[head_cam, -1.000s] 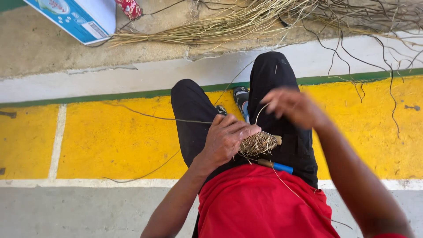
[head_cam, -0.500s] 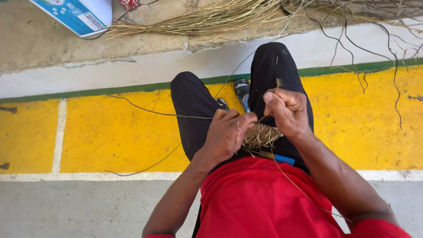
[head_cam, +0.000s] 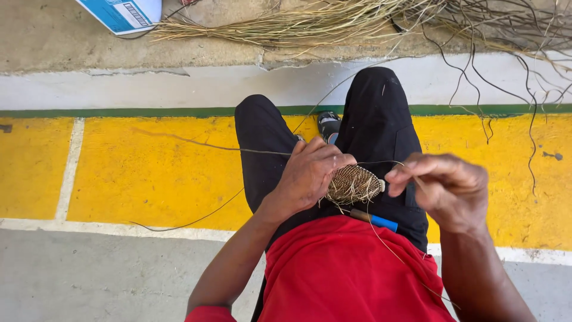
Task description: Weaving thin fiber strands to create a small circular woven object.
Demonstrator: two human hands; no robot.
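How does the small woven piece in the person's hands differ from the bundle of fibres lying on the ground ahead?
The woven piece is tightly coiled and compact, while the fibre bundle lies loose and spread out. The woven piece is gripped by the left hand; the fibre bundle lies untouched on concrete. Both are straw-coloured.

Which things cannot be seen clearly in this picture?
Head view:
- Woven piece: its near side is covered by the left hand.
- Blue-tipped tool: its left end is hidden under the weaving.
- Blue-and-white box: cut off by the top edge.
- Shoe: mostly hidden between the knees.
- Right hand: the pinched strand is too thin to follow.
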